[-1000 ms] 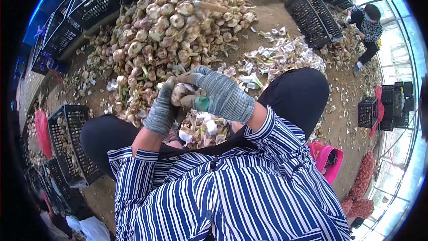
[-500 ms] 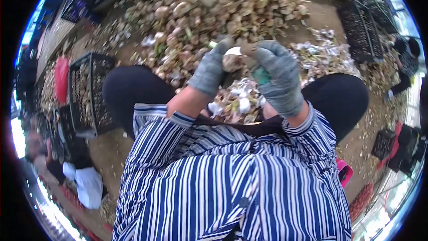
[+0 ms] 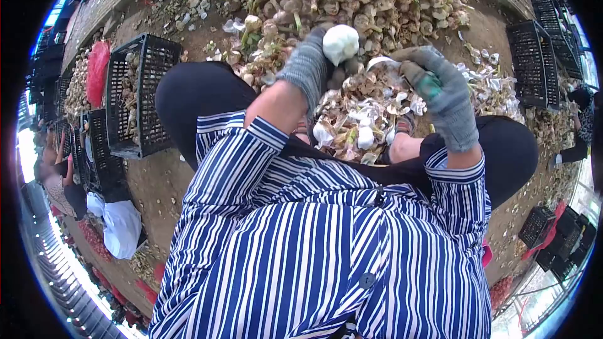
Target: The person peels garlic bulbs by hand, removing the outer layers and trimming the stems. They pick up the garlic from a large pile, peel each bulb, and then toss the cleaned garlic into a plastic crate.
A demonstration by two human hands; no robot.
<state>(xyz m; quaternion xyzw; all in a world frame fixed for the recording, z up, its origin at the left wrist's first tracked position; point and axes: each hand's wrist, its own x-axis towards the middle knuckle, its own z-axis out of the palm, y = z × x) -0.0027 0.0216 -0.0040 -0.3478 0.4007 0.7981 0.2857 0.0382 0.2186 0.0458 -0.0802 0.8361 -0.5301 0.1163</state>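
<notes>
Fingers of the left hand (image 3: 309,70) curl around a smooth white garlic bulb (image 3: 341,44), which I see held up between the knees, while the bent fingers of the right hand (image 3: 440,85), well apart from it, close at their tips on a curved strip of white peel (image 3: 380,61). From my remote seat I cannot tell how every left fingertip sits, since the bulb hides some. Below both gloves I see a litter of loose skins (image 3: 348,122), with the heap of dirty garlic (image 3: 358,6) beyond and a black plastic crate (image 3: 157,103) beside the left knee.
</notes>
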